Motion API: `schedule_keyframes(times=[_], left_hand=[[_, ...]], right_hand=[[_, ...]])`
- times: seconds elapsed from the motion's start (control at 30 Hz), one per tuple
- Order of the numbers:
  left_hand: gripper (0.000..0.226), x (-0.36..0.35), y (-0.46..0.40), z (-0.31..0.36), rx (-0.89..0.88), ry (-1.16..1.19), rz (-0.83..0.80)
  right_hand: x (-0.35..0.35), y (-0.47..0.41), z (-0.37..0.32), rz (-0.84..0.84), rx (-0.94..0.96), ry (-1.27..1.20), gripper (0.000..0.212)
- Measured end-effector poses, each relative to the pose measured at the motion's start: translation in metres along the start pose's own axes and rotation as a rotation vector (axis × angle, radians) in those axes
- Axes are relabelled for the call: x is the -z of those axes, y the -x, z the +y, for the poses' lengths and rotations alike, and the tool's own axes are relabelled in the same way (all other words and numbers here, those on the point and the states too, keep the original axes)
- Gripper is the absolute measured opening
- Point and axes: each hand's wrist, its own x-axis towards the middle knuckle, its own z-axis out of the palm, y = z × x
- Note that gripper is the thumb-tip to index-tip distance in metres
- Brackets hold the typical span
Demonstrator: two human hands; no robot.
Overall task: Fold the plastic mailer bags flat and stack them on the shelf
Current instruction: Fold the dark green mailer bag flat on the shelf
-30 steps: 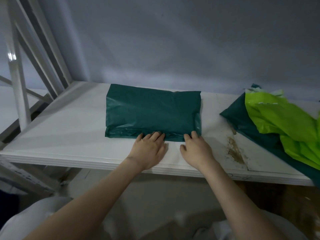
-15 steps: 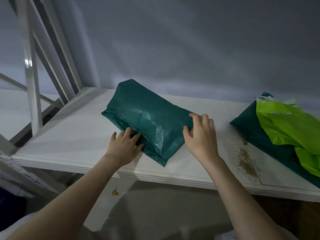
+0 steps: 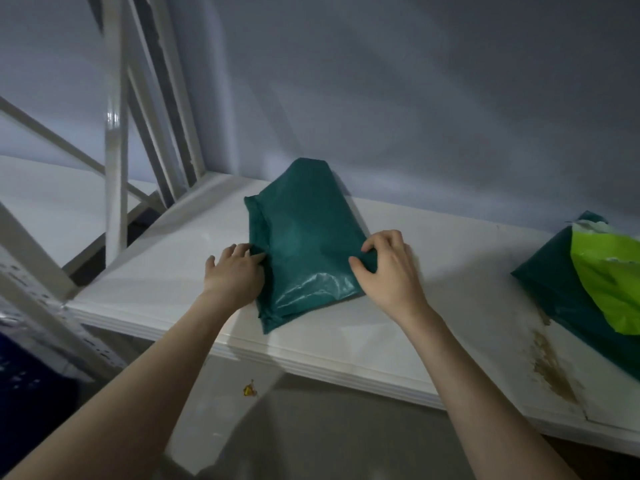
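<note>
A: Position of the folded dark green mailer bag (image 3: 304, 244)?

B: Lying on the white shelf (image 3: 166, 271), long axis running from the front edge toward the wall. Far end close to the grey wall (image 3: 415, 116), near corner just short of the shelf's front lip. Surface glossy, a bright sheen near the front.

A: Left hand (image 3: 233, 275)?

B: At the bag's left edge, about mid-length. Fingers curled against the fold, fingertips tucked into the edge layers. Looks like a grip on that edge; how far the fingers go under, cannot tell.

A: Right hand (image 3: 388, 268)?

B: On the bag's right edge, opposite the left. Thumb and curled fingers pinch a bit of the green plastic. Both forearms reach in from the bottom of the view.

A: Other bags?

B: Far right of the same shelf, well apart from the held one: another dark green bag (image 3: 554, 292) lying flat, with a lime green bag (image 3: 606, 271) crumpled on top of it. Both partly cut off by the frame edge.

A: Shelf condition?

B: Brownish stain (image 3: 550, 372) on the board near the front, right side, between the right forearm and the far pile.

A: Surroundings?

B: White metal shelf uprights and diagonal braces (image 3: 116, 150) at left. A small yellow scrap (image 3: 248, 389) on the floor below the shelf. Dim light overall.
</note>
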Motion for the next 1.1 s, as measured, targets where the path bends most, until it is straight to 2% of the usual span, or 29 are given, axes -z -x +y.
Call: schedule_keyframes(times=[0.13, 0.2, 0.3, 0.5, 0.87, 1.1], left_hand=[[0.048, 0.014, 0.001, 0.008, -0.003, 0.245, 0.17], [0.048, 0.021, 0.004, 0.013, -0.07, 0.321, 0.225], [0.049, 0.024, 0.006, 0.015, -0.108, 0.316, 0.251], [0.057, 0.024, 0.002, -0.008, -0.005, 0.238, 0.287], [0.045, 0.028, -0.006, -0.058, 0.056, 0.308, 0.271], [0.049, 0.029, -0.008, -0.066, 0.088, 0.36, 0.252]], right_hand=[[-0.022, -0.004, -0.014, -0.222, -0.024, -0.233, 0.058], [-0.035, -0.006, -0.025, -0.269, -0.046, -0.302, 0.064], [-0.049, -0.011, -0.045, -0.268, -0.058, -0.313, 0.066], [-0.071, -0.022, -0.085, -0.33, -0.066, -0.31, 0.067], [-0.101, -0.032, -0.132, -0.379, -0.015, -0.294, 0.064], [-0.108, -0.037, -0.144, -0.395, -0.021, -0.276, 0.063]])
